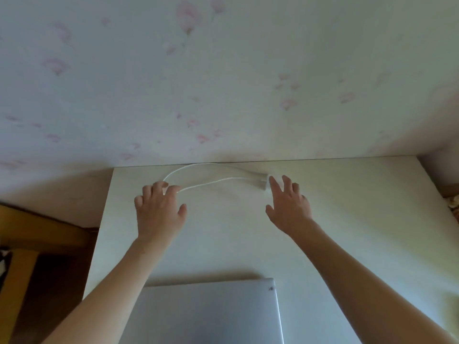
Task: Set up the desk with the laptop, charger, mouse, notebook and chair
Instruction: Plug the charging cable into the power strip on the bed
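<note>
A closed silver laptop [208, 311] lies at the near edge of the white desk [360, 219]. Near the desk's back edge lies the white charger: its brick [264, 182] at the right, its cable [211, 170] looping leftward in two strands. My left hand [159, 209] hovers with fingers spread over the cable's left end, fingertips at or just above it. My right hand [289, 204] is flat with fingers apart, fingertips touching or just short of the brick. Neither hand grips anything. Mouse, notebook and chair are not in view.
A wall with pink floral wallpaper [223, 83] rises right behind the desk. A yellow wooden piece of furniture [29, 234] stands left of the desk, with dark floor below it. A patterned object [454, 207] shows at the desk's right edge.
</note>
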